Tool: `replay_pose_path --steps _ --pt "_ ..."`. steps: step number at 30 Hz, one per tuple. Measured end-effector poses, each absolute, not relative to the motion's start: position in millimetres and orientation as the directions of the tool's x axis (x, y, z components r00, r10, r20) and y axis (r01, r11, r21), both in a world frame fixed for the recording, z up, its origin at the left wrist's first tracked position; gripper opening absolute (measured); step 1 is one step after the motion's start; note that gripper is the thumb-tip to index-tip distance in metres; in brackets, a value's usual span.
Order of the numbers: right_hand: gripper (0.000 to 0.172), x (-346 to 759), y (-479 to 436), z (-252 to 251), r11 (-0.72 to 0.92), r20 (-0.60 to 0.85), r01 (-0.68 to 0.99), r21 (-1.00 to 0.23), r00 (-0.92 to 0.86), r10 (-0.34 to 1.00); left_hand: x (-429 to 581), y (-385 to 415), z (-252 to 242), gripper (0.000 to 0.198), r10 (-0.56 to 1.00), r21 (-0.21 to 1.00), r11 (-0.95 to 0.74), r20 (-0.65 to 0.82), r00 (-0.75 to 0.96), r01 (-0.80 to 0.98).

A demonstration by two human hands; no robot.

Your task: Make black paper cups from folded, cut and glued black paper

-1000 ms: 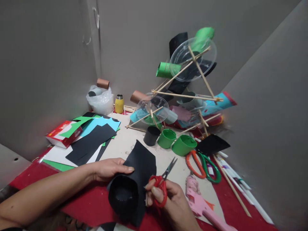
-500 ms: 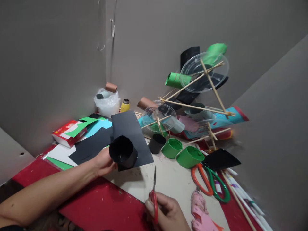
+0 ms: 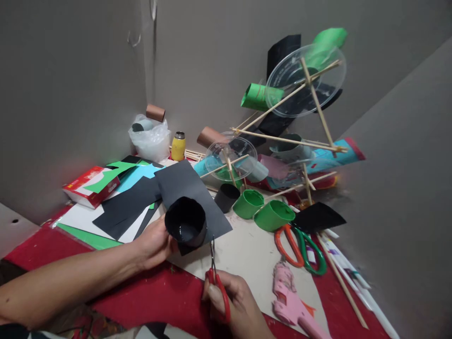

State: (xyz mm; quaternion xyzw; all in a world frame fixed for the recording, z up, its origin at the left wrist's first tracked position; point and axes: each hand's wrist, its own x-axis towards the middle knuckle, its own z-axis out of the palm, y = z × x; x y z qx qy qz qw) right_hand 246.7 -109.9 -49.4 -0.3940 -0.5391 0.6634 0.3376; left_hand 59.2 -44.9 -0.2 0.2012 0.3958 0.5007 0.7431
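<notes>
Grey walls close in around a red-covered worktop with a pale board laid over it; above the board's near-left edge, off the surface, a black sheet and the black paper cup set against it are held up together by the left hand, which grasps them from the left side, its fingertips partly hidden; the right hand is curled through the handles of the red-handled scissors; the blade tips overlap the sheet's near edge in this view, though I cannot tell whether they touch it. A cut steered too close to the cup could nick its wall, since little paper lies between them on the near side; the left grip, if too firm, could crush the round rim out of shape; if the join between cup and sheet is weak, which the picture does not settle, a twist of the sheet might pull them apart. The cup's mouth faces upward and tilts toward the person; the sheet's long axis slants from the board's far-left side down toward its near-right side, while the scissors point away from the person, tips upward.
</notes>
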Motion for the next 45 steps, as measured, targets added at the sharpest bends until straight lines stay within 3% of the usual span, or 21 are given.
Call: replay_pose_path --steps 5,16,21,26,33,38,45 --pt "0.048 245 -109 -50 -0.157 -0.127 -0.040 -0.987 -0.409 0.904 68 -51 1 0.014 0.891 0.618 0.413 -0.426 0.157 -0.669" --pt "0.050 243 -108 -43 -0.115 -0.116 0.025 -0.993 -0.370 0.922 79 -58 7 0.005 0.886 0.660 0.421 -0.447 0.124 -0.622" --pt "0.050 246 -109 -47 -0.101 -0.103 0.023 -0.995 -0.335 0.936 81 -60 5 0.002 0.866 0.625 0.451 -0.480 0.142 -0.637" --pt "0.052 248 -110 -54 -0.112 -0.112 0.019 -0.994 -0.306 0.946 82 -61 0 0.004 0.865 0.572 0.469 -0.450 0.221 -0.672" --pt "0.055 244 -113 -50 -0.144 -0.146 0.025 -0.989 -0.179 0.973 82 -60 0 0.006 0.876 0.608 0.460 -0.429 0.220 -0.647" --pt "0.056 239 -113 -46 -0.197 -0.194 -0.007 -0.980 -0.130 0.972 81 -60 0 0.010 0.877 0.562 0.453 -0.418 0.235 -0.692" --pt "0.058 240 -111 -47 -0.175 -0.169 -0.022 -0.984 -0.153 0.974 81 -64 -1 0.018 0.853 0.538 0.500 -0.440 0.280 -0.679"
